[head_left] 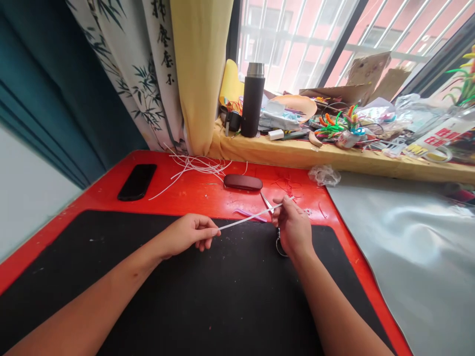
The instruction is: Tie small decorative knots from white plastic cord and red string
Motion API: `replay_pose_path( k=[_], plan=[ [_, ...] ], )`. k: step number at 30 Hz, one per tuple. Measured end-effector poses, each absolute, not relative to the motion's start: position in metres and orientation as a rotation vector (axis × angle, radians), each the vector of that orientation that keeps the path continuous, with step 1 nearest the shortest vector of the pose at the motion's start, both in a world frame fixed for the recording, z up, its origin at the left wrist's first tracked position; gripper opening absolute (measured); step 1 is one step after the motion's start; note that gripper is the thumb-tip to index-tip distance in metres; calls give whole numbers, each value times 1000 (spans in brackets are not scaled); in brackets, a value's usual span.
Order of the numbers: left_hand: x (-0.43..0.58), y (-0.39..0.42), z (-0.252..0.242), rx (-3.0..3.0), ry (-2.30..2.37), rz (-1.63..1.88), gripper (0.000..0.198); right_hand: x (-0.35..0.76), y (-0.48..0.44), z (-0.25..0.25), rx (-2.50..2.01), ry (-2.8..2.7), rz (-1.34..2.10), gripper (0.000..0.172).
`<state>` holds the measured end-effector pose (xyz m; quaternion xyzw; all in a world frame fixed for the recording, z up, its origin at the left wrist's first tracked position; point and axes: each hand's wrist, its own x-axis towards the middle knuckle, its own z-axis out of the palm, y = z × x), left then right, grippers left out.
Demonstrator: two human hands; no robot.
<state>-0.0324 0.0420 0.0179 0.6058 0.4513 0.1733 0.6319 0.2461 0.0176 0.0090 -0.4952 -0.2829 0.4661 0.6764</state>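
Note:
A thin white strip (250, 217) stretches between my two hands above the far part of a black mat (208, 296). My left hand (195, 231) pinches its left end between thumb and fingers. The other end, slightly higher, is gripped by the fingers of my right hand (293, 225). Just past the strip lie a purple tool (249, 213) and a pair of scissors (266, 201), the latter partly hidden by my right hand. A metal ring (281, 247) rests on the mat beside my right hand.
Behind the mat on the red table (200, 193) are a black phone (137, 182), a bundle of white strips (198, 165) and a maroon case (243, 182). A grey sheet (408, 237) covers the right side. On the cluttered sill stands a dark thermos (253, 101).

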Motion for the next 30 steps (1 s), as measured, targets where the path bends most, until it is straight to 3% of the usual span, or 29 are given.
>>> replay_pose_path(
  k=[9, 16, 23, 30],
  plan=[
    [-44, 60, 8, 1290, 1158, 924, 41, 238, 12, 10, -1146, -775, 1054, 45],
    [-48, 68, 0, 858, 1134, 1274, 47, 219, 1, 7, -1238, -1100, 1085, 49],
    [-49, 72, -7, 668, 1055, 1316, 41, 205, -9, -2, -1229, -1419, 1043, 44],
    [-45, 69, -8, 860, 1132, 1190, 40, 202, -14, 2, -1164, -1630, 944, 33]
  ],
)
